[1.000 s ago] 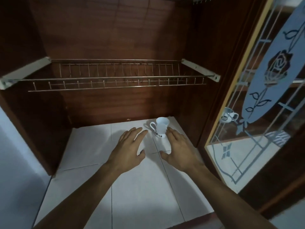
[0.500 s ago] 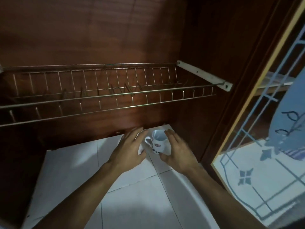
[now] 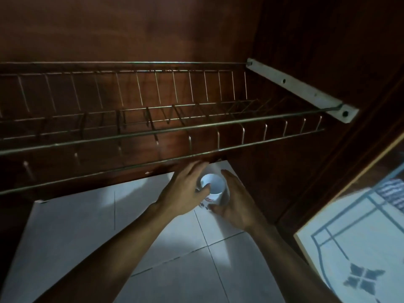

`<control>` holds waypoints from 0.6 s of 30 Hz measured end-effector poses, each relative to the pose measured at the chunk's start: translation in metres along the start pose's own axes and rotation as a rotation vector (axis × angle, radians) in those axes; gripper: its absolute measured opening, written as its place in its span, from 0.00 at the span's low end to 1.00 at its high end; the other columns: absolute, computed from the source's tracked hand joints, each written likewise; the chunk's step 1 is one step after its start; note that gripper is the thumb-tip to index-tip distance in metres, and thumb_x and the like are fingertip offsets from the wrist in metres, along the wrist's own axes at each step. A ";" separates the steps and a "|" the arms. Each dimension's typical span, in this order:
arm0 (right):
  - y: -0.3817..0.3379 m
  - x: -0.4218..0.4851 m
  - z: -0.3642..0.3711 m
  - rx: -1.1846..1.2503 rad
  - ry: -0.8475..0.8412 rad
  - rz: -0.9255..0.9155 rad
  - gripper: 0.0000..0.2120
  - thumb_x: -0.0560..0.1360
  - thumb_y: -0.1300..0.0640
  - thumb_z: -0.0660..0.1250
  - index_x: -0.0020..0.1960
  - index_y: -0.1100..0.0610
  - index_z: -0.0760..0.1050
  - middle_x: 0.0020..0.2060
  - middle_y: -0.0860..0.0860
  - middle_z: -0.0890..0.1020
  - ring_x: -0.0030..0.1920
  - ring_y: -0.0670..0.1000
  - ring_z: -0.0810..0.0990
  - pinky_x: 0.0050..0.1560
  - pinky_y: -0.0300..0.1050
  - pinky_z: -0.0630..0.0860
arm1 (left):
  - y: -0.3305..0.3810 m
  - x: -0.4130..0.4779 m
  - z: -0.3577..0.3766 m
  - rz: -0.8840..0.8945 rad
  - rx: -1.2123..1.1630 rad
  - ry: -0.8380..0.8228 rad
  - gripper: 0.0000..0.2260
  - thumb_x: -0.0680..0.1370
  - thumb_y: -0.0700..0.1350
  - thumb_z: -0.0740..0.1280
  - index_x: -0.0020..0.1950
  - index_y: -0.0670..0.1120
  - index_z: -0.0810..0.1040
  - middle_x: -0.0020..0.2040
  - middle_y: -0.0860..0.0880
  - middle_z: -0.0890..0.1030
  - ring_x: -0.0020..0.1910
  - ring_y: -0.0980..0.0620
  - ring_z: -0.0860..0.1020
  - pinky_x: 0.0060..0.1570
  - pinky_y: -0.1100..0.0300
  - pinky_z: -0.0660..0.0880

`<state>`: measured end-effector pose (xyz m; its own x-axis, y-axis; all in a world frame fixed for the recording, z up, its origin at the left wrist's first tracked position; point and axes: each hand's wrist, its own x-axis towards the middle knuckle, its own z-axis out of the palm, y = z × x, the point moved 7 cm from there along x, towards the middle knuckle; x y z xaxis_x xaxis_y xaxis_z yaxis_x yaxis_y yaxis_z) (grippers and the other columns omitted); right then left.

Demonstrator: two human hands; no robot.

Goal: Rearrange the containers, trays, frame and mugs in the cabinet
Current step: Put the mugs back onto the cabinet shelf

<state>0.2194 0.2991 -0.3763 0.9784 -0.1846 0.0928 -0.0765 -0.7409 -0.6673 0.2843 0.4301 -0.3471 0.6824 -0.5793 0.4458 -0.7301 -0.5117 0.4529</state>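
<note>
A white mug [image 3: 213, 188] with red lettering stands at the back right of the cabinet's white tiled floor [image 3: 153, 248]. My left hand [image 3: 185, 193] wraps the mug's left side, its thumb hooked over the rim. My right hand [image 3: 235, 202] cups the right side, with the thumb against the base. The mug's handle is hidden behind my left hand. No other containers, trays or frame are in view.
A wire dish rack [image 3: 153, 127] spans the cabinet just above the hands, held at the right by a white bracket [image 3: 301, 90]. Dark wooden walls close the back and right. The glass door [image 3: 360, 237] with patterned lines stands open at the right.
Both hands reached forward and closed round the mug, which has turned. The camera moved in closer under the rack.
</note>
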 end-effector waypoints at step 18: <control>0.028 0.013 0.024 0.095 0.017 0.063 0.36 0.63 0.42 0.77 0.66 0.53 0.71 0.54 0.41 0.75 0.54 0.41 0.77 0.47 0.21 0.65 | 0.006 0.012 0.039 -0.030 -0.110 -0.121 0.27 0.77 0.60 0.64 0.73 0.49 0.68 0.70 0.51 0.71 0.67 0.54 0.69 0.67 0.60 0.67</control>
<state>0.2348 0.2910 -0.4114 0.9689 -0.2401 0.0602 -0.1185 -0.6633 -0.7390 0.2870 0.3954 -0.3690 0.6898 -0.6404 0.3378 -0.6970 -0.4611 0.5491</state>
